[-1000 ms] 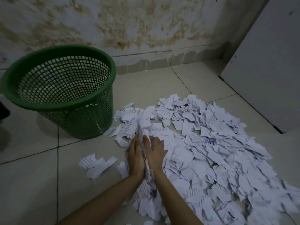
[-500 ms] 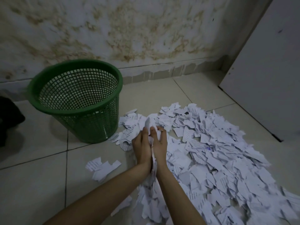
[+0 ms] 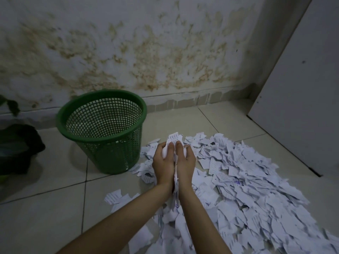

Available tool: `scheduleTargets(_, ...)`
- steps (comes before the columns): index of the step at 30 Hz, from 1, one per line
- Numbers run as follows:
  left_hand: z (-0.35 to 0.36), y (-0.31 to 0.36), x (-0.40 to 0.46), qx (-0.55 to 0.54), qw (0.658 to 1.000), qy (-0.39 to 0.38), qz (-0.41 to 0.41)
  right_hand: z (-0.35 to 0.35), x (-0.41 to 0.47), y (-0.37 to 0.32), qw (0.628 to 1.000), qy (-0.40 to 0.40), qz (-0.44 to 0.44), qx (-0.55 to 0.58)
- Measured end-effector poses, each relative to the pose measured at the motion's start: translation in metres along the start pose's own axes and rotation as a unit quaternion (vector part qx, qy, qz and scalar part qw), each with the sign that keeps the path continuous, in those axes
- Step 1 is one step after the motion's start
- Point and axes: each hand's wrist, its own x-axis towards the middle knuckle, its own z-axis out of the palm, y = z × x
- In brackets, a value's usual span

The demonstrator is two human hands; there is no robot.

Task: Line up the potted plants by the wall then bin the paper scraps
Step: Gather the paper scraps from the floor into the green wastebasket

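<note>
On pale floor tiles (image 3: 45, 217) below a stained wall (image 3: 128, 52), scraps (image 3: 247, 189) spread right of a green bin (image 3: 102, 129). Left hand (image 3: 163, 162) and right hand (image 3: 185, 162), fingers curled, squeeze a bunch (image 3: 174, 139) between them.

I'm crouching low in what is looking like a corner of a run-down home or utility room, indoors and dim. The floor (image 3: 55, 208) is showing large pale glazed tiles with dark grout lines. The wall (image 3: 128, 52) ahead is carrying heavy brown damp stains, and its skirting (image 3: 183, 103) is flaking along the base. A plain white door or panel (image 3: 302, 107) is closing off the right side. A green plastic mesh wastebasket (image 3: 102, 129) is standing by the wall, domestic kit rather than industrial. At the left edge a dark pot (image 3: 16, 147) with a leaf (image 3: 12, 105) above it is just showing.
</note>
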Motion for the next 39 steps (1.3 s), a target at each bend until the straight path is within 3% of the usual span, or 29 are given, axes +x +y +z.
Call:
scheduleTargets(11,-0.001,0.027,-0.002,-0.016,1.0,-0.013,-0.008,0.007,-0.002,-0.028,0.999,0.008,-0.034,0.0)
scheduleTargets(22,0.015,0.1,0.026,-0.023,0.998,0.058,0.021,0.033,0.028,-0.095,0.998,-0.024,-0.025,0.061)
scheduleTargets(30,-0.008,0.134,0.06,-0.065,0.991,0.098,0.058,0.076,0.029,-0.13,0.994,-0.09,-0.032,0.051)
scheduleTargets(39,-0.065,0.17,0.146,0.006,0.972,0.207,0.115,0.182,0.045,-0.143,0.979,-0.195,-0.051,0.011)
